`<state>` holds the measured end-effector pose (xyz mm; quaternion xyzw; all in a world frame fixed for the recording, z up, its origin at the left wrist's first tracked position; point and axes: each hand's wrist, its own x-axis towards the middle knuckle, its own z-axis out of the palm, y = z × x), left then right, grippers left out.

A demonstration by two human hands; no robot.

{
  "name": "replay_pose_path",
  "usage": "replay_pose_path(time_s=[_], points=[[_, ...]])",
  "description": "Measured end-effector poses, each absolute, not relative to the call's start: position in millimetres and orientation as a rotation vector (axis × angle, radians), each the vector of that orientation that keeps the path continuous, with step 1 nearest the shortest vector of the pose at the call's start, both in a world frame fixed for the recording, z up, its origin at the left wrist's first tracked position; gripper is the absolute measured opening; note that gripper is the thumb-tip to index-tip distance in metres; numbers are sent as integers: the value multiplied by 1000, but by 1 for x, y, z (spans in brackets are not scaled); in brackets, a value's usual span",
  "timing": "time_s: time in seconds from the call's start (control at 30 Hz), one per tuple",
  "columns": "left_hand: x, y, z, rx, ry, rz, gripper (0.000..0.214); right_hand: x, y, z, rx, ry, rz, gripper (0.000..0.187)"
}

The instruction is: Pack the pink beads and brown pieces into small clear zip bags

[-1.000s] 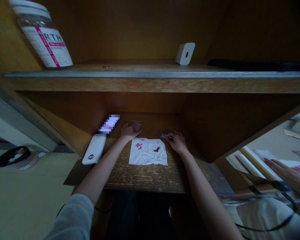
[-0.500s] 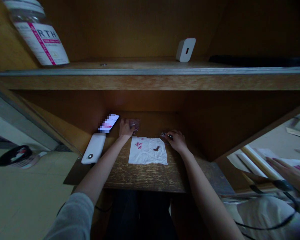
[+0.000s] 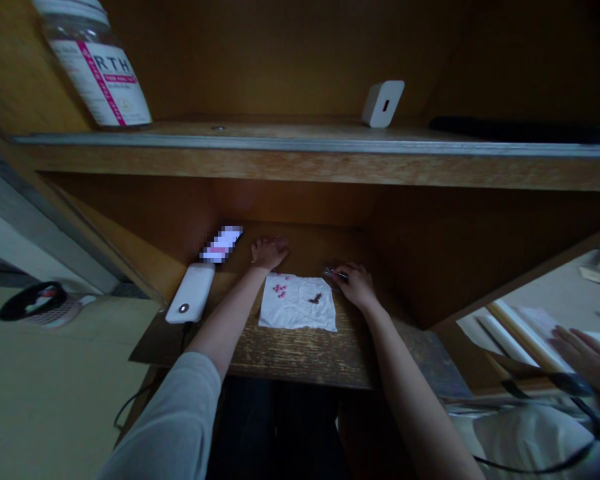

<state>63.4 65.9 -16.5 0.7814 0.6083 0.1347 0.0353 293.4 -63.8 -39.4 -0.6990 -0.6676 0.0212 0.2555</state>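
Note:
A white tissue [image 3: 297, 317] lies on the wooden desk. Several small pink beads [image 3: 280, 289] sit on its left part and a little cluster of dark brown bits [image 3: 315, 299] on its right. Beyond the tissue's far left corner, my left hand [image 3: 271, 252] rests with fingers stretched over the spot where a small clear bag lay; the bag is hidden now. My right hand [image 3: 355, 283] is closed on a slim, pointed tool [image 3: 341, 274], probably tweezers, just right of the tissue, with its tip toward the left.
Left of my left arm lie a lit phone [image 3: 222, 244] and a white power bank [image 3: 191, 293] with a cable. The shelf [image 3: 280, 159] above holds a labelled jar [image 3: 103, 77] and a white charger [image 3: 383, 104]. A basket [image 3: 40, 305] stands on the floor. Another person's hand [image 3: 585, 357] is at far right.
My left hand has moved right, across the small clear bag, and covers it. My right hand stays nearly in place with its tool. The view has shifted slightly.

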Motion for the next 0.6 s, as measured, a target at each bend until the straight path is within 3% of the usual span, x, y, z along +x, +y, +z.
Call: replay_pose_path(time_s=[0.27, 0.6], points=[[46, 51, -17, 2361, 1943, 531, 47, 294, -63, -42, -1861, -1819, 64, 16], [41, 50, -18, 2292, 1921, 564, 65, 293, -63, -42, -1866, -1833, 63, 17]])
